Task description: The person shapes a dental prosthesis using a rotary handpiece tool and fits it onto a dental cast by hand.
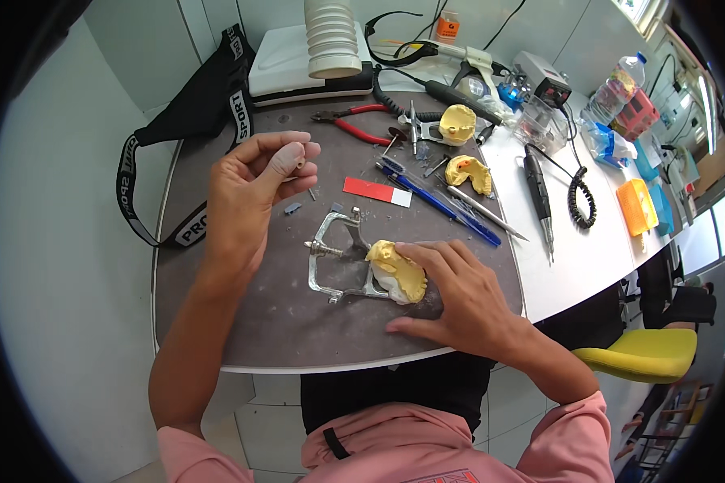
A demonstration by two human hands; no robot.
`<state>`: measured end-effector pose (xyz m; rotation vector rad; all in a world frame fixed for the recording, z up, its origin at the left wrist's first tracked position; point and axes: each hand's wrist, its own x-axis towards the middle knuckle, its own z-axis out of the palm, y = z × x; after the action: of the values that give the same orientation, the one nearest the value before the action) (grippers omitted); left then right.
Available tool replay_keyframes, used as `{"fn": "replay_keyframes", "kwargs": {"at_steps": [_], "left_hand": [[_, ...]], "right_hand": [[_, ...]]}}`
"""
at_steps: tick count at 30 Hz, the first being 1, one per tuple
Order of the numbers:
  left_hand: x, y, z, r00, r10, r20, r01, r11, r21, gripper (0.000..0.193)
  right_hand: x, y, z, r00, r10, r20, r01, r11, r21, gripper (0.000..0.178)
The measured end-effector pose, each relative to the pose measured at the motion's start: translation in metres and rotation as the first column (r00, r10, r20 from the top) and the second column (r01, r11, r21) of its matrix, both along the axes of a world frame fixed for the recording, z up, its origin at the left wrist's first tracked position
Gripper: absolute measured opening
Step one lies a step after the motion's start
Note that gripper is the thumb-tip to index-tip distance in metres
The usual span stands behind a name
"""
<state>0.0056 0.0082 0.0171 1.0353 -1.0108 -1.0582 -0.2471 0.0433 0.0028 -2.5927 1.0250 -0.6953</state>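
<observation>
Raised over the left part of the grey mat, my left hand [270,173] is closed in a pinch. A small pale piece [300,163] shows at its fingertips, too small to name surely. My right hand [471,298] lies open, fingers spread. Its index fingertip touches the far edge of a yellow dental cast [409,274], while the thumb rests apart near the mat. White material shows along the cast's near left side. This cast is joined to a metal dental articulator [317,278], which lies opened out to its left.
Beyond the hands lie a red-and-white strip [377,191], blue pens [439,201], red-handled cutters [362,125] and two more yellow casts [457,125]. A ribbed white suction hose [332,48] hangs above. On the right sits a black handpiece [538,197] with its coiled cord.
</observation>
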Motion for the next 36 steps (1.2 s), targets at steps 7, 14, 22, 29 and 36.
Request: {"fn": "replay_keyframes", "kwargs": {"at_steps": [7, 14, 22, 29, 36], "left_hand": [[0.017, 0.005, -0.006, 0.996, -0.047, -0.079, 0.055, 0.992, 0.109, 0.023], [0.017, 0.008, -0.01, 0.979, -0.168, -0.114, 0.186, 0.968, 0.169, 0.019], [0.005, 0.008, -0.016, 0.949, -0.31, -0.059, 0.311, 0.891, 0.33, 0.017], [0.004, 0.002, -0.022, 0.948, -0.317, -0.028, 0.303, 0.871, 0.386, 0.018], [0.004, -0.001, -0.02, 0.944, -0.323, -0.062, 0.316, 0.837, 0.446, 0.018]], "right_hand": [[0.008, -0.029, 0.014, 0.984, 0.067, 0.166, -0.096, 0.981, 0.167, 0.052], [0.04, -0.056, 0.008, 0.852, -0.075, 0.519, -0.314, 0.72, 0.619, 0.049], [0.043, -0.072, -0.013, 0.779, -0.195, 0.596, -0.429, 0.529, 0.733, 0.041], [0.041, -0.076, -0.015, 0.771, -0.241, 0.589, -0.436, 0.473, 0.765, 0.043], [0.039, -0.077, -0.015, 0.772, -0.264, 0.578, -0.451, 0.413, 0.791, 0.048]]}}
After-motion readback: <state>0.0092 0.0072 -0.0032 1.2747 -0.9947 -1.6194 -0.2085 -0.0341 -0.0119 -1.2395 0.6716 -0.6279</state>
